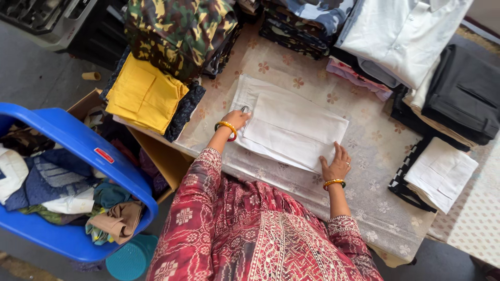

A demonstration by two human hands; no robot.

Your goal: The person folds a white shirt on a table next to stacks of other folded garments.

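Note:
A folded white garment (291, 125) lies flat on the floral-patterned table cover (364, 156). My left hand (237, 118) rests on its left edge, fingers bent and pressing the cloth. On the garment's near right corner my right hand (337, 164) lies flat, with fingers spread. Both wrists wear orange bangles. Neither hand grips anything.
Stacks of folded clothes ring the table: a yellow piece (143, 93), camouflage (177, 31), a white shirt (401, 31), dark trousers (463, 93), a small white piece (440, 174). A blue tub (78, 151) of mixed fabric stands left, beside a cardboard box (156, 156).

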